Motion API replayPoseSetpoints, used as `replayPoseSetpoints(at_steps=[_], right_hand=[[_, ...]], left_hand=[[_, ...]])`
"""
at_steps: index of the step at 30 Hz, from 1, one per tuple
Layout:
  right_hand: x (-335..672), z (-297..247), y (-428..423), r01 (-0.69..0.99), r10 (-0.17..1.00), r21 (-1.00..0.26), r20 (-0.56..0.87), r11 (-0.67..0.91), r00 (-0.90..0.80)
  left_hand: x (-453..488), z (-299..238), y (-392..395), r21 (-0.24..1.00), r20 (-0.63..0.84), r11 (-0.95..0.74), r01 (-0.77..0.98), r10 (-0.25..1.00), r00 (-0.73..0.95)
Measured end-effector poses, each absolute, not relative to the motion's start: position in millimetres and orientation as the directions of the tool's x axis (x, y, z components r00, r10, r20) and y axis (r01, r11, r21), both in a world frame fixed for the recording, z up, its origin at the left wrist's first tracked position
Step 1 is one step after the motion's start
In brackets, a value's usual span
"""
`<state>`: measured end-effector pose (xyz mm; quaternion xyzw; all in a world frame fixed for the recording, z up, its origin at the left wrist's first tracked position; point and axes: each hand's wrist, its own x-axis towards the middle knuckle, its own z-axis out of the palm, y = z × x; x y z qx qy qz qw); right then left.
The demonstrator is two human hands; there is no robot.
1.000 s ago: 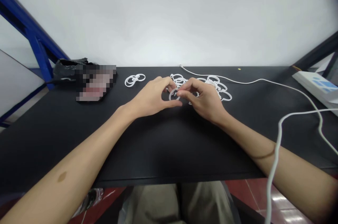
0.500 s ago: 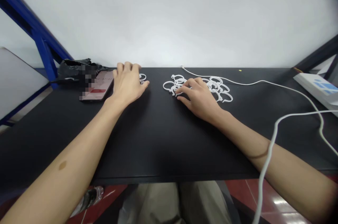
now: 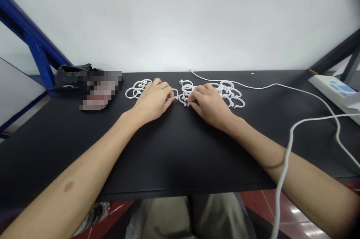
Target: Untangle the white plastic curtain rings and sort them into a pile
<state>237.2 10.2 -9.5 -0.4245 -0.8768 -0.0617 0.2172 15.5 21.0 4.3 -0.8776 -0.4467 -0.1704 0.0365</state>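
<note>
Two groups of white plastic rings lie on the black table point(image 3: 168, 149). A small set of rings point(image 3: 135, 89) lies to the left, and a larger pile of rings point(image 3: 229, 92) lies in the middle. My left hand point(image 3: 153, 101) rests between them, its fingers curled together, with the tips on a white ring point(image 3: 176, 93) at the pile's left edge. My right hand point(image 3: 210, 105) lies on the pile, and its bent fingertips pinch at rings point(image 3: 185, 98) just opposite the left fingertips. The two hands almost meet.
A blurred phone point(image 3: 98, 92) and a black bag point(image 3: 69, 74) lie at the back left by a blue frame point(image 3: 36, 49). A white cable point(image 3: 289, 145) runs over my right forearm and the table. A white box point(image 3: 334, 90) sits at the far right.
My left hand went left to the small set by the phone, left a ring there, and has come back to the pile's left edge. My right hand stayed on the pile and curled its fingers.
</note>
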Motion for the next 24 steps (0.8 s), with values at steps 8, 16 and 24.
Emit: replayPoseSetpoints(at_steps=[8,16,24], right_hand=[[232,-3,4,0.766,0.703,-0.144,0.529,0.627,-0.476],[226,3,-6,0.630,0.764,-0.468,0.542,0.620,-0.349],[227,-1,-1,0.555,0.721,-0.490,0.604,0.672,-0.340]], left_hand=[[21,13,13,0.281,0.444,-0.589,0.758,0.780,0.441],[28,21,3,0.487,0.438,-0.639,0.595,0.768,0.466],[27,16,5,0.463,0.464,-0.683,0.565,0.729,0.503]])
